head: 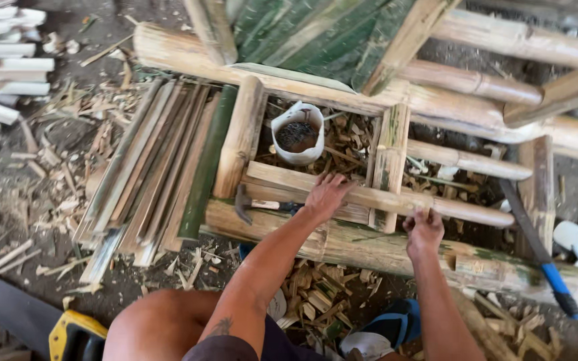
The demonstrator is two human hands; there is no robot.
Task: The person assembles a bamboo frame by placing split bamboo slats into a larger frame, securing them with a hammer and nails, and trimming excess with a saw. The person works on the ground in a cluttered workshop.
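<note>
Bamboo rail is lying across the frame's front edge; I am pressing my left hand flat and open on it to steady it, while my right hand is closing around it. A hammer is resting beside, shavings covering the dirt floor.

A cup of nails sits inside the bamboo frame; a hammer lies on it, strips lie left.
</note>
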